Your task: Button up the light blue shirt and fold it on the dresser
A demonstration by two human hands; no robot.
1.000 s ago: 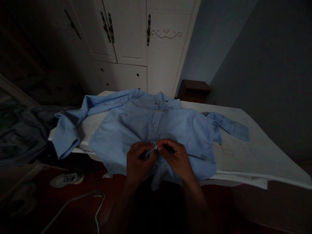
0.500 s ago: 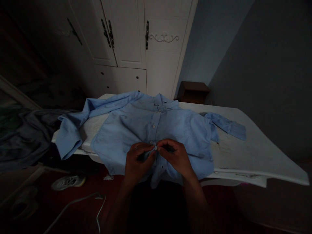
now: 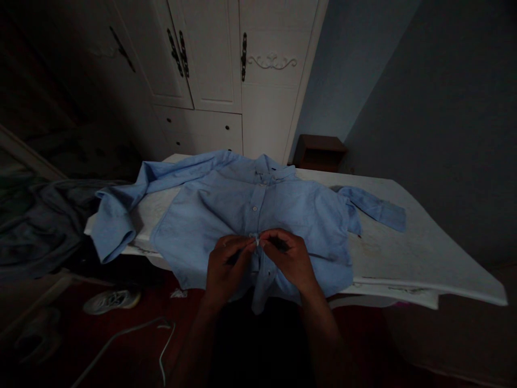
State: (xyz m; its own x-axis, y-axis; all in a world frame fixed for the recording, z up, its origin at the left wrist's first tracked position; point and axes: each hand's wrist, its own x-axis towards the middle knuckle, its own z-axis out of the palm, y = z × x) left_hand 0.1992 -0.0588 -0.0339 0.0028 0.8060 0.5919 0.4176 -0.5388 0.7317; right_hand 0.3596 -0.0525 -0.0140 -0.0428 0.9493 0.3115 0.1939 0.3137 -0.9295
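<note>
A light blue long-sleeved shirt (image 3: 291, 207) lies front side up on a white table (image 3: 388, 258), its collar at the far side and its hem hanging over the near edge. Both sleeves stretch out sideways. At the front placket, my left hand (image 3: 226, 264) pinches the cloth between thumb and forefinger. My right hand (image 3: 291, 258) pinches the placket from the other side, and the fingertips of both hands nearly meet there. The button between the fingertips is mostly hidden. Farther up the placket a white button (image 3: 254, 208) shows.
Behind the table stands a white wardrobe (image 3: 214, 64) with dark handles. A brown box-like shelf (image 3: 322, 145) is beside it. Dark clothes (image 3: 40, 226) are heaped at the left. On the red floor lie a shoe (image 3: 112, 300) and a white cable (image 3: 121, 333).
My hands stay at the same spot on the placket, with small finger shifts. The left thumb has moved slightly, and the lower placket flap hangs a little differently.
</note>
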